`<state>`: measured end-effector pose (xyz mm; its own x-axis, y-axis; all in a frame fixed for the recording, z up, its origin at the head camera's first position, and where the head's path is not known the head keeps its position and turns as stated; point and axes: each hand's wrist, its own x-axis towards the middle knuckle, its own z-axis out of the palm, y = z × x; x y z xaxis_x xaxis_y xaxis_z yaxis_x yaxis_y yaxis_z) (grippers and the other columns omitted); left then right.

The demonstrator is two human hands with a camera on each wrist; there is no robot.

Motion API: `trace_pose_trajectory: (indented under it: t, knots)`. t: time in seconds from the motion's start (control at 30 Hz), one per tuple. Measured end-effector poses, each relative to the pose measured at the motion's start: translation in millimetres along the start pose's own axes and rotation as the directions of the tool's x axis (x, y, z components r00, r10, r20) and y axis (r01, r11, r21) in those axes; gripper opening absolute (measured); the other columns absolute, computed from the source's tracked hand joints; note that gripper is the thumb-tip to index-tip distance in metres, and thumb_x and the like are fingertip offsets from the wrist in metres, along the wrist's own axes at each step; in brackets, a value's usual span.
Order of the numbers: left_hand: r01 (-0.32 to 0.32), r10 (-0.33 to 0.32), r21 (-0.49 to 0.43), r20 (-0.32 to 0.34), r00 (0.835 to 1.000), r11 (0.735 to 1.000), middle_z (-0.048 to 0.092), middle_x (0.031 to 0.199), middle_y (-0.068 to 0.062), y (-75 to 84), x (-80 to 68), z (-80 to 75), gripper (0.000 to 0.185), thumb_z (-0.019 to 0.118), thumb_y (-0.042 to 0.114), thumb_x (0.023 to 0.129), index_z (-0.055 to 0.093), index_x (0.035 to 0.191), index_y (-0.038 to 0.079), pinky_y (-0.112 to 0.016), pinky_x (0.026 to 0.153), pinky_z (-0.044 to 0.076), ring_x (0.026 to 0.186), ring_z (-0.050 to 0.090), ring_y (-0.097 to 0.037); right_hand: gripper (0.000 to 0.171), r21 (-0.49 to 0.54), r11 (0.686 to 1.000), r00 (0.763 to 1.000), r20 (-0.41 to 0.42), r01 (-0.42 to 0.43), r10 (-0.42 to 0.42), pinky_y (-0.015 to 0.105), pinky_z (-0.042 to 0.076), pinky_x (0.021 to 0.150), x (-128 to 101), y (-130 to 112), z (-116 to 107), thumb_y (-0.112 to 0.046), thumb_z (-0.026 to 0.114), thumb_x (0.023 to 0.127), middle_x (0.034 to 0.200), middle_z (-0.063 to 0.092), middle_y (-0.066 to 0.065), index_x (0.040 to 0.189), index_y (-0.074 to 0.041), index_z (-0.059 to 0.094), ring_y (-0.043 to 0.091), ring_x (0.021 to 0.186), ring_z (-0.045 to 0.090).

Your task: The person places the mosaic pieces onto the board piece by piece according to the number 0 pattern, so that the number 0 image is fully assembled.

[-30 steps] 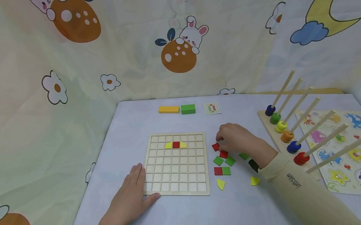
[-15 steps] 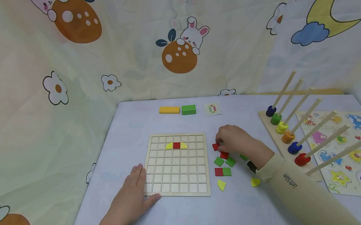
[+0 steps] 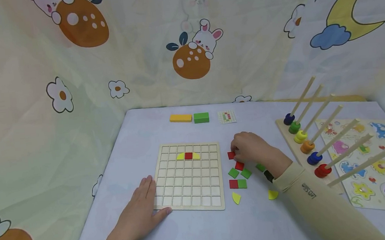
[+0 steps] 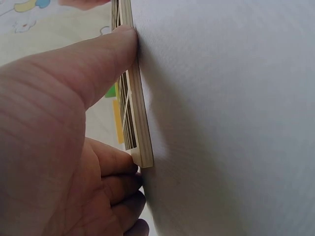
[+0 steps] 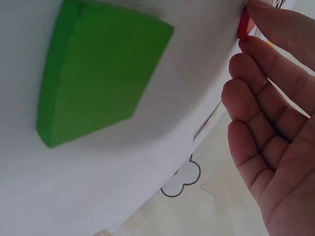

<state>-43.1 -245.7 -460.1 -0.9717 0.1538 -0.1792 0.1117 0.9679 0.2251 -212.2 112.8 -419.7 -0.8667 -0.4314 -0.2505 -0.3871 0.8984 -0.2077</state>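
Blocks [image 3: 201,118] behind grid board [image 3: 186,181], loose tiles [image 3: 242,184] between it and peg stand [image 3: 298,148]

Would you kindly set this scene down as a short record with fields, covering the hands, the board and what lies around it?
Left hand: touches the left and near edges of the board
Right hand: pinches a red tile
Placed: a red square between two yellow pieces
Loose, right of board: more red tiles, green tiles, yellow wedges
Far edge: orange block, green block, card
Far right: ring rack, animal puzzle
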Motion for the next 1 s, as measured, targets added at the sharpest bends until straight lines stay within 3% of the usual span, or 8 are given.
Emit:
trace_pose_trajectory:
  t: [0.67,1.0]
  knots:
    - [0.000,0.000,-0.002,-0.007,1.000,1.000,0.019,0.174,-0.021,1.7,-1.5,-2.1,0.109,0.072,0.062,0.091,0.025,0.163,-0.005,-0.058,0.130,0.025,0.163,0.016,-0.040,0.025,-0.082,0.996,0.997,-0.059,0.040,-0.045,0.032,0.053,0.074,-0.7,1.3,7.4,-0.025,0.086,0.087,0.090,0.068,0.003,0.105,-0.008,0.083,0.019,0.081,0.055]
    - [-0.003,0.003,-0.010,-0.006,1.000,1.000,0.019,0.174,-0.021,1.7,-1.2,-1.8,0.108,0.073,0.061,0.091,0.025,0.163,-0.005,-0.057,0.130,0.025,0.163,0.016,-0.040,0.023,-0.078,0.994,0.987,-0.135,0.072,-0.082,0.035,0.055,0.080,-3.8,-7.0,1.0,-0.026,0.084,0.088,0.093,0.070,0.003,0.104,-0.009,0.082,0.019,0.084,0.057]
